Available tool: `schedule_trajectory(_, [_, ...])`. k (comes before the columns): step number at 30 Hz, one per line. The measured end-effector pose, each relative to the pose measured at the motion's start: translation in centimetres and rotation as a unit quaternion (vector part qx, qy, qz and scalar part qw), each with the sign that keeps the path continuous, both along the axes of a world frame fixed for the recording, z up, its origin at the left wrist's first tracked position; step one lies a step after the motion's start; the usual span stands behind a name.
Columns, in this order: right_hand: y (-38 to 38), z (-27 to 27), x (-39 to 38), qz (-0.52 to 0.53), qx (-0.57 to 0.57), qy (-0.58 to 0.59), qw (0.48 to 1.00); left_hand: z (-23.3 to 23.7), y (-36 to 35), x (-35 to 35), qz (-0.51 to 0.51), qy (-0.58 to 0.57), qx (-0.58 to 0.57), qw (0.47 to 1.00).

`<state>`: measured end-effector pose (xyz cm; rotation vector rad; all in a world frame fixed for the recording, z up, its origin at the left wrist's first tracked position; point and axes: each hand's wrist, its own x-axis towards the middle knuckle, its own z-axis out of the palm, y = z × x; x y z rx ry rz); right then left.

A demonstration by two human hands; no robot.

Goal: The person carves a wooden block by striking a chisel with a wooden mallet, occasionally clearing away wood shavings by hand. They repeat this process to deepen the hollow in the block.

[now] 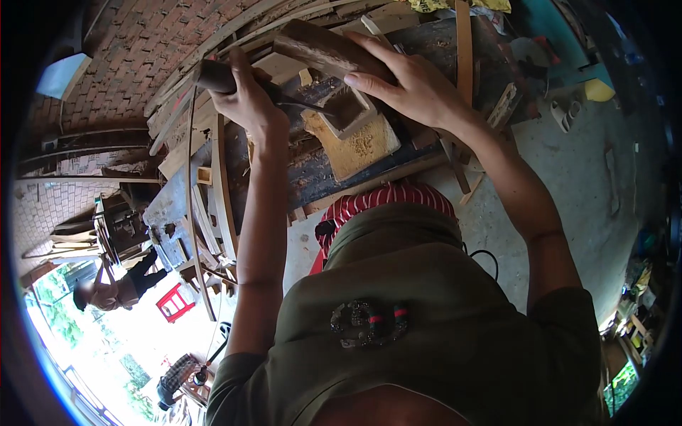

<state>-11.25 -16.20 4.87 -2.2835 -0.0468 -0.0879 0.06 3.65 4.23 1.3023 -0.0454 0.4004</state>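
My left hand [245, 96] grips the dark handle of a chisel-like tool [217, 77], and its thin metal shaft [305, 106] runs right toward a small open wooden box [349, 110]. My right hand [415, 85] lies flat, fingers spread, on a dark curved wooden piece [323, 48] above the box, pressing it down. The box sits on a pale yellow wooden block [359, 145] dusted with shavings, which lies on a dark worn workbench [312, 174].
Wooden slats and curved strips [206, 206] are piled at the left of the bench. A brick wall [121, 50] stands behind. Grey concrete floor [575, 170] lies to the right with scraps. Another person [114, 291] crouches far left near a red frame [174, 302].
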Motion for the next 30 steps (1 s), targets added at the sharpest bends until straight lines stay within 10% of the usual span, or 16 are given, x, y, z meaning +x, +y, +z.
schedule_trajectory(10, [-0.1, -1.0, -0.6, -0.014, 0.039, -0.042, 0.998, -3.3, -1.5, -3.1, -0.078, -0.181, 0.329, 0.924])
schedule_trajectory(30, [0.1, 2.6, 0.3, 0.060, 0.140, -0.144, 0.978, -4.1, -1.7, -3.2, -0.165, -0.102, 0.107, 0.975])
